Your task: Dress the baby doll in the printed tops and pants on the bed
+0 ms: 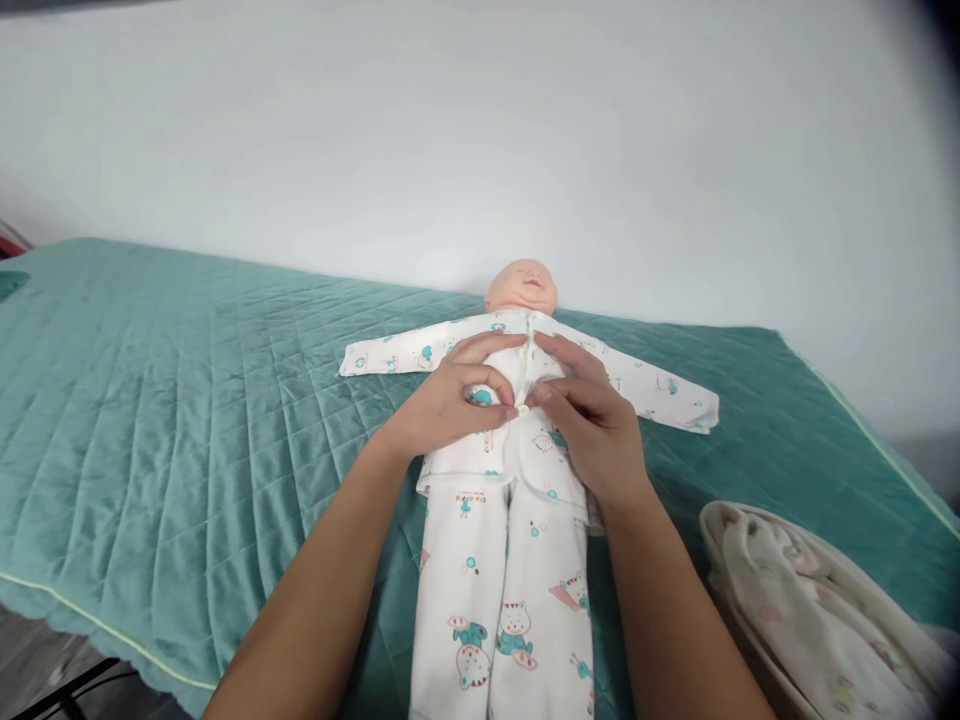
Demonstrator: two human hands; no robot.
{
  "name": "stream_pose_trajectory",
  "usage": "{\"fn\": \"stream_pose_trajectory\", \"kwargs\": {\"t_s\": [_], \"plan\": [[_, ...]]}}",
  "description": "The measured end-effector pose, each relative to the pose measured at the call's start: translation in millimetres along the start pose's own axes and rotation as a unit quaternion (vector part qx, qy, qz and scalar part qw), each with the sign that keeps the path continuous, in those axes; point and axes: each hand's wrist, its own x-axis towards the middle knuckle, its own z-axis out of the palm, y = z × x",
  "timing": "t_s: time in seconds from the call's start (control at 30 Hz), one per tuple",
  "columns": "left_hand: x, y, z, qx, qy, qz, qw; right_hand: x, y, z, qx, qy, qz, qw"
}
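A baby doll [523, 286] lies on its back, dressed in a white printed jacket [465, 455] with its sleeves spread and white printed trousers [461, 580]. At the jacket's front, my left hand [457, 393] pinches the cloth edge beside a pale button [523, 410], thumb and index finger together. From the other side my right hand [596, 420] holds the opposite front edge between thumb and fingers, close to the same button. The fingertips of both hands nearly meet. Above them the jacket's front edges lie together up to the neck.
A green quilted cover [187, 420] lies under the doll, with a white wall [450, 130] behind. At the lower right, a light-rimmed basket [712, 530] holds printed white cloth [795, 590]. Part of a black metal frame [82, 685] shows at the lower left.
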Motion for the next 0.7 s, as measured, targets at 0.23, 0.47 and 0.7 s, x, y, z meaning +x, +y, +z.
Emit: {"fn": "stream_pose_trajectory", "kwargs": {"t_s": [0.23,0.47,0.7], "plan": [[-1.1,0.1,-2.6,-0.03,-0.021,-0.019,0.999,0.3,-0.8,0.2,0.0,-0.004,-0.008,1.0],[-0.8,-3.5,-2.3,-0.011,-0.012,-0.002,1.0,0.7,-1.0,-3.2,-0.027,-0.055,-0.015,0.998],[-0.7,-3.1,-3.4,-0.023,-0.016,-0.004,1.0,1.3,-3.0,-5.3,-0.032,-0.067,-0.001,0.997]]}}
